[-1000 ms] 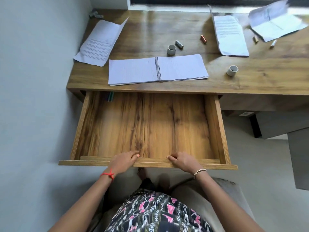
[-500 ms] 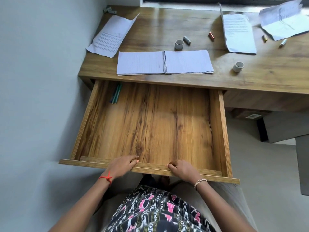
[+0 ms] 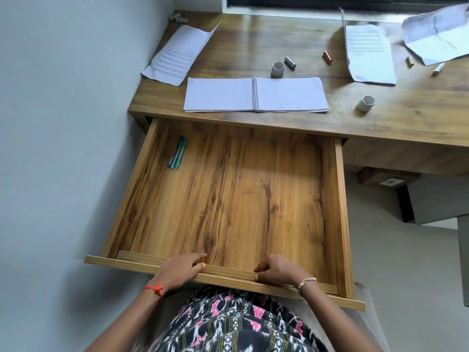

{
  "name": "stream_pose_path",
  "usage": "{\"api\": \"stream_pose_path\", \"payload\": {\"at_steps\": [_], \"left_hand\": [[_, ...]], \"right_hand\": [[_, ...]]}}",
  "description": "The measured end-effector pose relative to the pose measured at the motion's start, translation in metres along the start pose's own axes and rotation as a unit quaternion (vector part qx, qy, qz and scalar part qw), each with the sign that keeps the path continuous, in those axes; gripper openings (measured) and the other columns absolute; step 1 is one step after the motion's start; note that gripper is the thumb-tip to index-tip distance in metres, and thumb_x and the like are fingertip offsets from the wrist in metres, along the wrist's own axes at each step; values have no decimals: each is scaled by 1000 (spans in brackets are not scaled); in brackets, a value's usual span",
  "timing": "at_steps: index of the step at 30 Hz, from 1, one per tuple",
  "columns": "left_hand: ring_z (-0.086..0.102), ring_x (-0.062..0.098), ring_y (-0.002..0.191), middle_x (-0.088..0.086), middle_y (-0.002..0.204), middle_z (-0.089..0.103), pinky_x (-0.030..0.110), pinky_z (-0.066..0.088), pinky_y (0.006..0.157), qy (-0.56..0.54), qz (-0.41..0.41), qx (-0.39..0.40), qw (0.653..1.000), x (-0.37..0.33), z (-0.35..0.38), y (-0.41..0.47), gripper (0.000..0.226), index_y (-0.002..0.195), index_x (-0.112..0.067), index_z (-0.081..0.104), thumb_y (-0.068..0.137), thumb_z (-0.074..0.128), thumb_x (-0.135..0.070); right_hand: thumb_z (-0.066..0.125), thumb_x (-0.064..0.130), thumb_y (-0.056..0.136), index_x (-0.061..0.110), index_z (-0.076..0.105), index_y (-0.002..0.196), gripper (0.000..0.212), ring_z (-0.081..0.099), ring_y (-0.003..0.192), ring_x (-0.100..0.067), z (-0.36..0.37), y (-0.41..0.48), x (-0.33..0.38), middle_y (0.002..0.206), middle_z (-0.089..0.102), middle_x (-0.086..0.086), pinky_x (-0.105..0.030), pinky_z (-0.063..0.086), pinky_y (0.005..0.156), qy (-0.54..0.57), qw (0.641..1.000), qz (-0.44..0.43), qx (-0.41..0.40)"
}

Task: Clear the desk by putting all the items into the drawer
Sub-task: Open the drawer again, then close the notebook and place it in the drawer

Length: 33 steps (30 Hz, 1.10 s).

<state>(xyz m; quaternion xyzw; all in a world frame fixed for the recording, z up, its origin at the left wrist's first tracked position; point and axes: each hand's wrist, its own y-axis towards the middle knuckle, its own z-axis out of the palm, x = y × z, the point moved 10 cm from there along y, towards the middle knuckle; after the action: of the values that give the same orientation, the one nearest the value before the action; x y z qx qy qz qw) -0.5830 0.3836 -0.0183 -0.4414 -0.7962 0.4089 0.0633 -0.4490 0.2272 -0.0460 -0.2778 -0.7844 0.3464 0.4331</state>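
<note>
The wooden drawer point(image 3: 339, 199) stands pulled far out from under the desk point(image 3: 406, 123). My left hand point(image 3: 180, 269) and my right hand point(image 3: 276, 270) both grip its front edge, fingers curled over the rim. Two pens point(image 3: 177, 154) lie in the drawer's back left corner. On the desk lie an open spiral notebook point(image 3: 255, 95), a printed sheet point(image 3: 179, 55) at the left, a second sheet point(image 3: 369, 53) and a folded paper point(image 3: 436, 34) at the right, two grey tape rolls point(image 3: 278, 69) point(image 3: 366, 103), and small cylinders: grey point(image 3: 289, 62), red point(image 3: 327, 57), yellow point(image 3: 409, 62), white point(image 3: 438, 68).
A grey wall point(image 3: 63, 123) runs along the left of the desk and drawer. A small grey object point(image 3: 177, 18) sits in the desk's far left corner. My patterned lap point(image 3: 228, 323) is just under the drawer front. A grey unit point(image 3: 436, 201) stands below the desk at right.
The drawer has slid farther out toward me with both hands on its front edge. The pens in its back left corner have come into sight.
</note>
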Motion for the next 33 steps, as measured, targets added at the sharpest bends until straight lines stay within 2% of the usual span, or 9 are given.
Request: {"api": "stream_pose_path", "payload": {"at_steps": [4,8,10,15,18,23,26,29,33], "left_hand": [[48,15,126,-1,140,49,28,38,102,-31,-13,28,999,2,2,3,49,140,-29,37,94,41,-45],[52,19,120,7,136,52,27,38,101,-120,-22,41,992,-1,-20,19,50,136,-18,44,91,53,-37],[48,20,126,8,141,47,31,35,106,-163,-18,8,986,-7,-50,29,48,136,-16,44,92,52,-34],[48,19,125,7,137,50,32,39,102,-223,-22,-173,959,-5,-165,58,44,133,-14,46,92,53,-27],[48,22,123,10,134,51,34,41,100,-252,-20,-269,929,5,-240,77,44,130,-11,49,89,58,-22],[45,28,126,16,136,48,36,38,103,-302,-45,-361,881,23,-342,118,51,132,-6,45,87,62,-23],[47,27,122,12,132,50,32,40,95,-337,-79,-351,870,36,-373,151,53,130,-2,46,86,62,-27],[53,33,113,17,119,57,33,40,78,-349,-110,-340,866,47,-385,173,45,115,5,54,86,61,-29],[47,32,120,19,130,50,34,38,85,-392,-144,-326,848,54,-388,186,53,123,8,47,88,58,-30]], "right_hand": [[56,30,90,10,67,111,32,59,95,-12,-10,3,0,119,66,-3,-14,42,66,19,1000,-6,6],[52,29,92,13,63,117,32,59,109,-15,-45,1,3,123,63,-3,-26,47,91,62,998,-14,-19],[52,29,93,13,62,117,31,61,105,-16,-74,3,3,118,65,-5,-28,49,89,79,996,-17,-48],[51,22,93,9,65,102,21,65,81,-31,-197,3,11,96,69,-16,-33,53,73,130,965,-29,-226],[54,18,91,4,67,106,24,55,64,-10,-289,-11,18,95,69,-12,-19,46,60,143,909,-48,-387],[55,13,88,-2,60,114,30,58,100,-26,-398,-12,9,112,61,-20,-26,41,84,147,836,9,-528],[56,19,88,-2,53,122,40,44,122,-35,-432,10,-6,129,47,-25,-32,33,102,126,844,65,-518],[55,23,89,-3,42,131,51,34,129,-39,-446,28,-18,135,39,-27,-38,28,107,109,857,110,-491],[56,28,88,-3,32,136,63,28,132,-40,-453,45,-29,140,34,-27,-41,26,108,134,861,150,-467]]}}
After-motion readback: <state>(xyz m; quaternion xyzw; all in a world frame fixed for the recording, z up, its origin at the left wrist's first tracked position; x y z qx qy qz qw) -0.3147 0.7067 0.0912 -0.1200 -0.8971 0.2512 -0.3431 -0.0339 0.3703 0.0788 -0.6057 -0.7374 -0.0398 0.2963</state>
